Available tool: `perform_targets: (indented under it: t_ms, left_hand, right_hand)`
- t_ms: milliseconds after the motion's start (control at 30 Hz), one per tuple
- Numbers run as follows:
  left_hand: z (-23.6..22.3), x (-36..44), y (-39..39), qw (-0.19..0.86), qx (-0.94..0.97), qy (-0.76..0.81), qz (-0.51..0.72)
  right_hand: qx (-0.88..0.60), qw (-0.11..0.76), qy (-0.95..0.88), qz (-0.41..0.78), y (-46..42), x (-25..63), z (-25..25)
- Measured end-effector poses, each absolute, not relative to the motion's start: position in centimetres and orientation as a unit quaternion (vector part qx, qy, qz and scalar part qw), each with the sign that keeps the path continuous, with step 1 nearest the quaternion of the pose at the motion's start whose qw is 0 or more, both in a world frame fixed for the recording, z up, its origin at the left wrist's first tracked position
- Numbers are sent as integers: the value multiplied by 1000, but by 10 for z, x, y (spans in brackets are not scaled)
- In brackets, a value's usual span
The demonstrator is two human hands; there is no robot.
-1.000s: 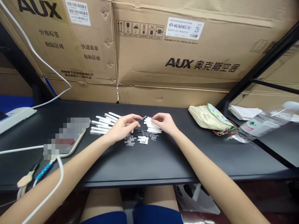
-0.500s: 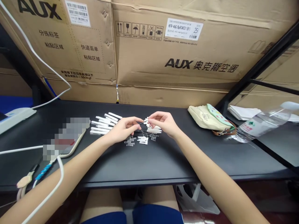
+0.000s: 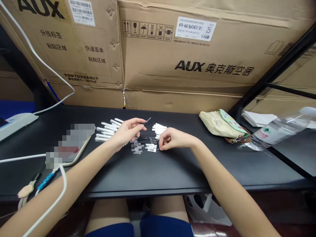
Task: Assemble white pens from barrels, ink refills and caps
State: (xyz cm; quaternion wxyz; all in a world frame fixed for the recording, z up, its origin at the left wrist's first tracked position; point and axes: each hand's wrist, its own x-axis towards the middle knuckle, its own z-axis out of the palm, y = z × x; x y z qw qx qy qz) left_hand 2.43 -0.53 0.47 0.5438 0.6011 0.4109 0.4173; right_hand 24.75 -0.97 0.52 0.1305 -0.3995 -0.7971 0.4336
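Note:
My left hand (image 3: 130,131) pinches a thin dark pen refill (image 3: 148,120), its tip pointing up and to the right above the table. Beyond that hand lies a row of white pen barrels (image 3: 106,131), partly hidden by it. My right hand (image 3: 171,140) is lowered to the table, thumb and fingertips together over some tiny parts; what they pinch is too small to make out. Between the hands lie several dark refills (image 3: 146,140), small clear pieces (image 3: 137,148) and short white pieces (image 3: 151,147). White tapered pieces (image 3: 159,127) lie just behind my right hand.
A phone (image 3: 74,144) with a white cable lies at left, near a power strip (image 3: 17,123). A cream pouch (image 3: 219,126) and a plastic bottle (image 3: 274,131) are at right. Large cardboard boxes (image 3: 185,52) stand behind the black table (image 3: 153,177).
My right hand has left the refill and come down toward the near side, onto the tiny parts. My left hand keeps the refill and has moved slightly left and up.

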Motion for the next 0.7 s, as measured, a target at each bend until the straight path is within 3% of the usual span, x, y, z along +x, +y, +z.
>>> perform_targets:
  t_ms: [433,533,700]
  left_hand:
    - [5,24,-5,544,610,409,406]
    - [6,25,-7,535,612,410,414]
    - [6,27,-10,525,652,396,378]
  right_hand:
    - [-428,121,-800,402,-11,249,7]
    - [-424,171,-780,426,-11,247,8]
    - [-430,333,-679,492,-16,233,8]
